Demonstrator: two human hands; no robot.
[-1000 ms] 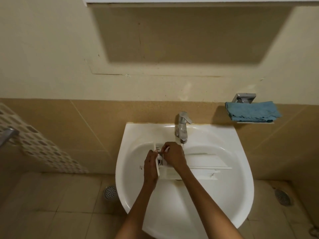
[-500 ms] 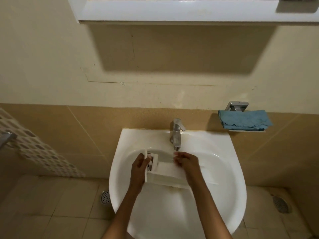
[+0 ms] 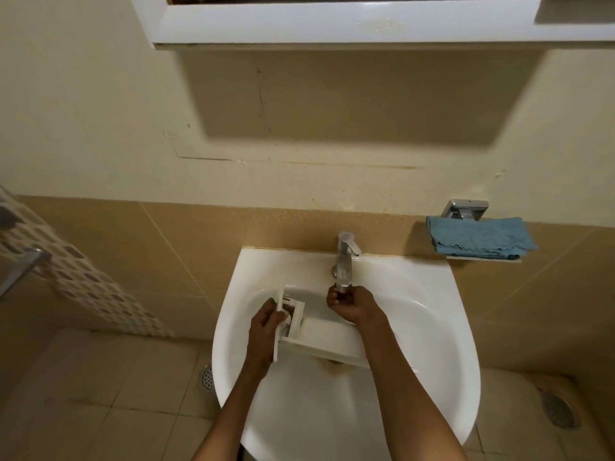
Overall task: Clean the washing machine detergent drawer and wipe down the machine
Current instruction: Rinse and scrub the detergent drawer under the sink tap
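We see the white detergent drawer (image 3: 326,339) lying across the bowl of the sink (image 3: 432,281). Its front panel is raised toward the sink's left edge, and its long body runs right, over the plughole and under the right forearm. The left hand (image 3: 266,324) grasps that front-panel end, with the fingers wrapped behind the panel and the thumb pressed against the open compartment, which looks dark and stained inside.

The right hand (image 3: 352,304) is off the drawer, up at the back of the bowl. Its fingers are curled at the tip of the chrome faucet (image 3: 344,261). We cannot tell whether they clasp the spout or only meet it, nor whether water is running.

Beyond the sink's back right corner, a folded blue cloth (image 3: 479,239) lies on a small wall shelf under a metal bracket (image 3: 464,209). A white cabinet (image 3: 332,24) hangs on the wall above and casts a broad shadow. On the tiled floor we see one round drain (image 3: 208,377) just left of the sink and another (image 3: 559,410) to its right. A patterned panel (image 3: 83,287) slants along the left wall.
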